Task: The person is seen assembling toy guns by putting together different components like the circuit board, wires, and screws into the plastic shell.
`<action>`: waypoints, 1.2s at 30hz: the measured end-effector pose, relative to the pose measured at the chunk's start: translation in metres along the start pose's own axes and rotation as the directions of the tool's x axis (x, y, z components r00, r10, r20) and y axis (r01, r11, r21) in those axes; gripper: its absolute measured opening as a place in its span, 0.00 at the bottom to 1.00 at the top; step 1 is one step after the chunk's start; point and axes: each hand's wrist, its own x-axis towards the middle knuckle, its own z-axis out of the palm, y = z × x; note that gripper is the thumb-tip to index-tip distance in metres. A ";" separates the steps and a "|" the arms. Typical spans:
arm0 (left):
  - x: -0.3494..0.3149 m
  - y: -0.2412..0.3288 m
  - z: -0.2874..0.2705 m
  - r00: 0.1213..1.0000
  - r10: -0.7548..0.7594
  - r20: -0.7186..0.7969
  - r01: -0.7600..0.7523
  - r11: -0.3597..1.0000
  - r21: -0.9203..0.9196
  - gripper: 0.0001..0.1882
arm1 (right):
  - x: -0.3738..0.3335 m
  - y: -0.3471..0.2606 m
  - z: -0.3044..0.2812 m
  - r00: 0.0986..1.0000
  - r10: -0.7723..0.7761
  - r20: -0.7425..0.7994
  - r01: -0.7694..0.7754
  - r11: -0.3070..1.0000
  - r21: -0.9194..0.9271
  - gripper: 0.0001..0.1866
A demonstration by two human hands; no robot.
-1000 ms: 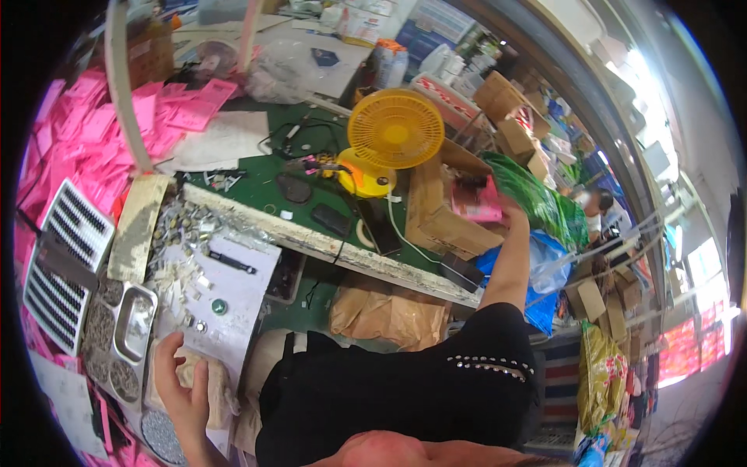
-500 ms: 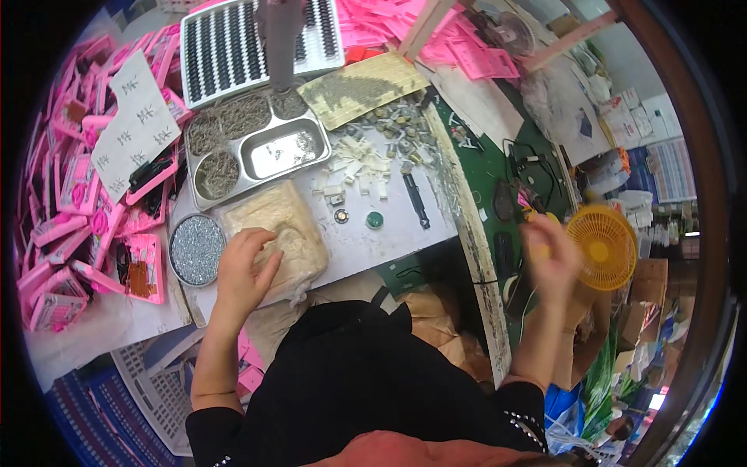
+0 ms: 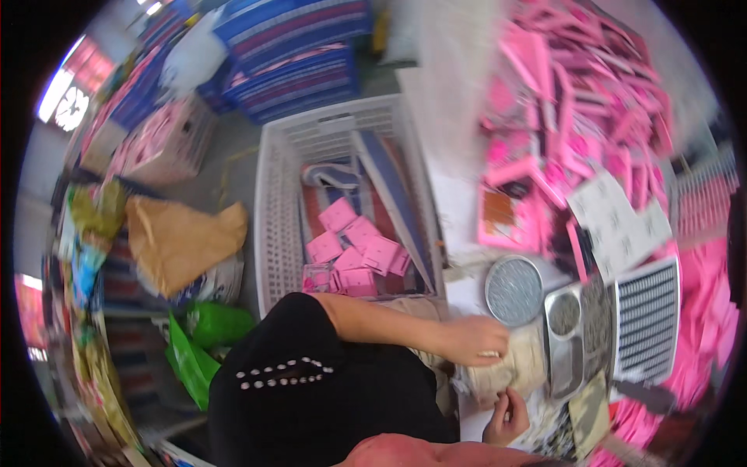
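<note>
My left hand (image 3: pixel 476 341) is over the edge of the cream plastic-wrapped pad (image 3: pixel 520 362), its fingers curled in. Whatever it may hold is hidden. Close by, at the pad's near side, my right hand (image 3: pixel 507 418) has thumb and fingers bent together; blur hides anything small between them. Beyond the left hand stands a round tin of small silvery pieces (image 3: pixel 513 290). A steel compartment tray (image 3: pixel 563 342) with small metal parts sits beside the pad.
A white plastic crate (image 3: pixel 268 194) with pink pieces (image 3: pixel 362 247) stands left of the table. Pink plastic housings (image 3: pixel 537 167) are heaped at the table's far part, near a white sheet (image 3: pixel 618 222) and a rack of dark parts (image 3: pixel 646 319). Blue striped bags (image 3: pixel 292 78) stand behind.
The view has swung left, bringing the crate and floor into sight. My right hand has come from the right side over to the pad, near my left hand. My left hand's fingers have curled in.
</note>
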 end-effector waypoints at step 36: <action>0.031 0.011 -0.003 0.924 0.154 0.350 -0.136 0.988 -0.076 0.10 | -0.060 -0.017 -0.034 0.911 0.241 -0.336 -0.331 0.912 -0.244 0.06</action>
